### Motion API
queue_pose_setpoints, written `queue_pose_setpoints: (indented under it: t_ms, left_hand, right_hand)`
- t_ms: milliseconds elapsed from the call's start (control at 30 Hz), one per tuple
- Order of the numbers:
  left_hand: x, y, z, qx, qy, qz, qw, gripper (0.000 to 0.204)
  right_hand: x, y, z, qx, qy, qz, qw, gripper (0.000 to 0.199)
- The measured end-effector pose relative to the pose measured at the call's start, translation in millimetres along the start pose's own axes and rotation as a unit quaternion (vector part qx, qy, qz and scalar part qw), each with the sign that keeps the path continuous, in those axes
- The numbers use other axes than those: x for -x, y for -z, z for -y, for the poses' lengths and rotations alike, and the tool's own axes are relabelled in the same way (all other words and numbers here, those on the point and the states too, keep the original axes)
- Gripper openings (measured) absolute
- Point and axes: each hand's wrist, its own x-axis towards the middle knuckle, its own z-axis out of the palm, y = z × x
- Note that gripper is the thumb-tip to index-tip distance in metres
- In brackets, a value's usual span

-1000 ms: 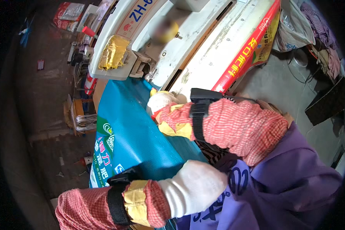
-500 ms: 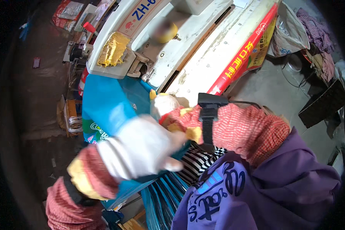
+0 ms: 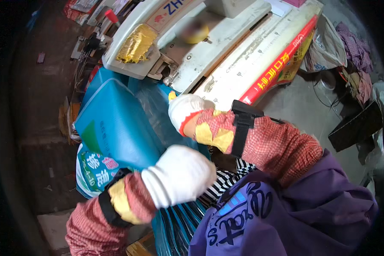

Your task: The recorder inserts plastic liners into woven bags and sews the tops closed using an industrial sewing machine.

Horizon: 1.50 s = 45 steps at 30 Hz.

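My right hand (image 3: 186,112), in a white glove with a yellow fingertip showing, is closed on the edge of a blue plastic bag (image 3: 115,121) just below the sewing machine (image 3: 162,68). Most of its fingers are hidden. The bag hangs from the machine's needle end, folded over, with a white, green and red printed part at its lower left. Lower down, my gloved left hand (image 3: 179,175) is over the lap, back upward, its fingers hidden beneath it. Under it lies a bundle of blue bags (image 3: 179,230), beside black-and-white striped cloth (image 3: 209,194).
A white worktable (image 3: 226,83) with a red-and-yellow strip (image 3: 269,77) along its edge carries the machine. A white sack (image 3: 326,47), cloths (image 3: 354,47) and a dark board (image 3: 358,121) lie to the right. Assorted items with a red-handled part (image 3: 111,16) stand at far left.
The left hand has drawn slightly down and right, and its fingers have turned out of sight. The bag has folded over, its printed part now lower left. The right hand has stayed near the machine.
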Motion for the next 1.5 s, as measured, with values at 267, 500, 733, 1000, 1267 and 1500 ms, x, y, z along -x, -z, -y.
queue_pose_setpoints:
  t_ms: [267,500,733,1000,1267,1500]
  left_hand:
    - [3,-5,106,-0.188,0.28,0.042,0.94,0.012]
    - [57,-13,202,-0.168,0.443,-0.162,0.865,0.013]
    - [148,42,29,-0.08,0.315,-0.155,0.933,0.012]
    - [262,17,1,-0.235,0.383,-0.598,0.664,0.052]
    - [286,-141,39,-0.153,0.599,-0.262,0.741,0.083]
    - [291,-196,70,-0.14,0.709,-0.175,0.669,0.061]
  right_hand:
    - [-72,1,-38,-0.101,0.078,0.064,0.99,0.032]
    - [-43,3,5,-0.494,0.023,-0.004,0.869,0.045]
    - [-64,10,33,0.023,0.034,-0.092,0.995,0.02]
    - [-32,36,79,-0.068,0.322,-0.147,0.933,0.012]
    - [16,67,38,-0.443,0.086,-0.118,0.884,0.018]
    - [30,41,26,-0.404,0.173,-0.151,0.886,0.022]
